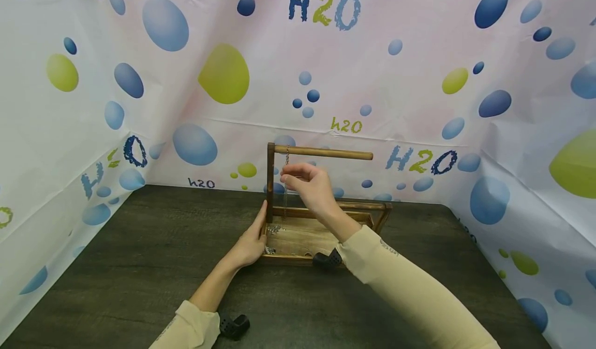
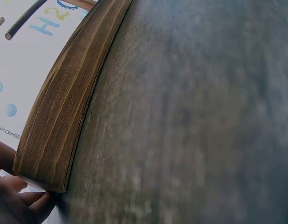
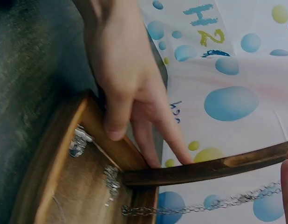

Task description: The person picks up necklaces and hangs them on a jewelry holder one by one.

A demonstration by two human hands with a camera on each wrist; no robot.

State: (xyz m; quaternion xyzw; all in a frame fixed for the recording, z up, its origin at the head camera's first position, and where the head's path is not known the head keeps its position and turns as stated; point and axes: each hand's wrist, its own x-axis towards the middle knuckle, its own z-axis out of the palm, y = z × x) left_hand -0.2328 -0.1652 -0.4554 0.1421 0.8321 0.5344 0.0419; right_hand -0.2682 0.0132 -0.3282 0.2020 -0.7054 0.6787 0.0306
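A wooden jewelry stand (image 1: 270, 181) has an upright post, a round top bar (image 1: 326, 153) and a shallow tray (image 1: 298, 238) at its base. From the top bar's left end a thin silver chain (image 3: 228, 203) hangs down toward the tray. My right hand (image 1: 309, 183) pinches the chain between thumb and fingertips, just below the bar. My left hand (image 1: 249, 243) holds the tray's left end, thumb over the side wall and fingers around the outside near the post. Two small heaps of silver chains (image 3: 111, 182) lie in the tray's left part.
A second, lower bar (image 1: 363, 206) runs along the stand's right side. Under the stand is a dark wood-grain table (image 1: 139, 266). A white cloth backdrop (image 1: 396, 90) with blue and green drops rises behind and at both sides. Each wrist wears a black clip-like device (image 1: 234, 327).
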